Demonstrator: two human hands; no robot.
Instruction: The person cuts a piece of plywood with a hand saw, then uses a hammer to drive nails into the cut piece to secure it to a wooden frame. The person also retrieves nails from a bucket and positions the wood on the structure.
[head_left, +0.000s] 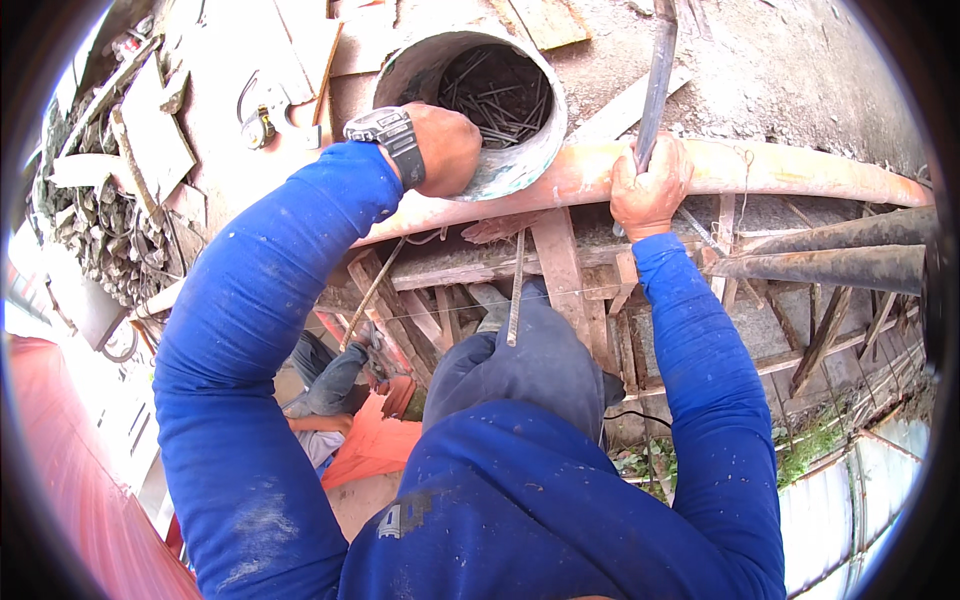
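My left hand, with a watch on its wrist, is curled over the near left rim of a round whitish bucket. Its fingertips are hidden, so what they grip cannot be made out. Inside the bucket lie several loose nails, thin and dark. To the right, my right hand is closed round the lower end of a dark metal bar, which points away from me. That hand sits over a long orange-white pipe that curves across in front of me.
Beneath the pipe is timber framing with bent steel rods. Two thick dark pipes jut in at right. A tape measure and boards lie at far left, beside rubble. Another person's leg shows below left.
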